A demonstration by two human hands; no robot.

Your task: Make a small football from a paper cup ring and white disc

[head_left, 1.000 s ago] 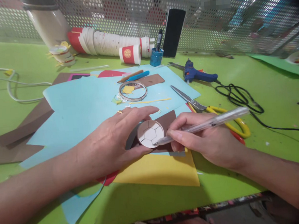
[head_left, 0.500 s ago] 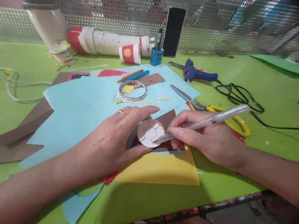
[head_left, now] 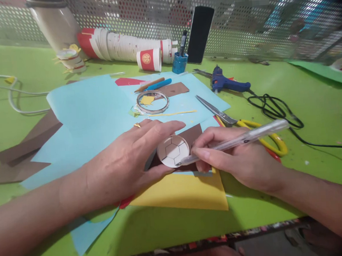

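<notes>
A small round white paper piece (head_left: 169, 148) bears thin dark lines: a hexagon in the middle with spokes out to the rim, like a football pattern. My left hand (head_left: 132, 154) grips it by the edge between thumb and fingers; its underside is hidden. In my right hand (head_left: 234, 154) is a clear-barrelled pen (head_left: 247, 134), pinched between thumb and fingers, its tip on the disc's lower edge. Beneath both hands lie a brown paper sheet (head_left: 193, 136) and a yellow paper sheet (head_left: 187, 195).
Yellow-handled scissors (head_left: 225, 116) lie right of a tape roll (head_left: 140, 108) on light blue paper (head_left: 84, 110). Behind are a blue glue gun (head_left: 226, 83) with its black cord, a stack of paper cups (head_left: 130, 47), a phone (head_left: 201, 34) and a blue pot (head_left: 179, 63).
The pen tip has slid slightly down to the disc's lower edge, and the line there reaches further toward the rim. The left edge of the blue sheet at the back has lifted.
</notes>
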